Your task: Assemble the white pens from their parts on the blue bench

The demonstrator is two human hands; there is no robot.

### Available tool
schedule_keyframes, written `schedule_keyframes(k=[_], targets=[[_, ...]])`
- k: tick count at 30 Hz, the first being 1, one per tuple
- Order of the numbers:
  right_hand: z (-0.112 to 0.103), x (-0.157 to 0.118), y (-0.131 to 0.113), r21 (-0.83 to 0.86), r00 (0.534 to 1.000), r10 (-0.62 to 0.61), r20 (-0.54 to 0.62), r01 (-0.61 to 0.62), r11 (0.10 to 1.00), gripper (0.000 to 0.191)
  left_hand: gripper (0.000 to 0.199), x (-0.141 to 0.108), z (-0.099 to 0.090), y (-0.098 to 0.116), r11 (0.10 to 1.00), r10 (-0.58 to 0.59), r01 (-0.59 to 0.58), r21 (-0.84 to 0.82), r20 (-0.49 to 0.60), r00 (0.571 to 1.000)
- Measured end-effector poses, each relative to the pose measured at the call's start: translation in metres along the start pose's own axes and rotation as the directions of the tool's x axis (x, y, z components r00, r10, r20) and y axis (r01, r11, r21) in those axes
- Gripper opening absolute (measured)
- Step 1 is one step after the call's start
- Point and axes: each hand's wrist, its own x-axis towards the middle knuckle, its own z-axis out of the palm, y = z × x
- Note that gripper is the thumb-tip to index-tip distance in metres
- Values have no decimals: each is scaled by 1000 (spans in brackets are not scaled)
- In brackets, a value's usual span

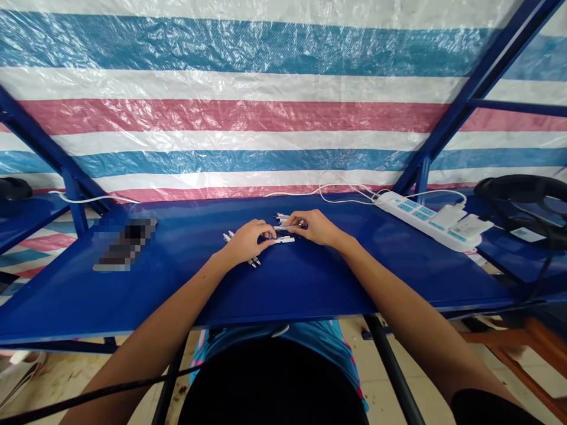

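My left hand [248, 242] is closed, with thumb and fingers pinched on a white pen [284, 239] that points right. Under and beside that hand lie a few more pens [254, 262], their tips showing below the palm and their other ends to its upper left. My right hand [318, 226] is also closed, its fingertips pinching a slim pen part [280, 228] between the two hands. How far each hand's fingers wrap is partly hidden. Just beyond the right fingertips lie several white pens with dark ends [280, 217].
A blue metal table [186, 295] stretches across the view. A pixelated dark object [126, 245] lies at left. On the right is a white power strip [427, 221] with plugged-in adapters and a white cable [341, 200]. Blue frame bars [447, 130] and a striped sheet [248, 118] stand behind.
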Motion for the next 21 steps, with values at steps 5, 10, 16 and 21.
schedule_keyframes(k=[5, 10, 16, 21], targets=[[3, 1, -1, -73, 1000, -13, 6, 13, 997, 8, 14, 0, 0, 1, 1000, -11, 11, -3, 20, 1000], [4, 2, 0, -148, 1000, 13, -2, -13, 989, 8, 13, 0, 1, 1, 1000, -14, 14, -3, 19, 1000], [4, 3, 2, -129, 999, 30, 12, -29, 991, 11, 11, 1, 2, 1, 1000, -15, 15, 3, -5, 1000], [1, 2, 3, -115, 999, 49, -10, -50, 992, 12, 17, 0, 2, 1, 1000, -11, 11, 1, -51, 999]])
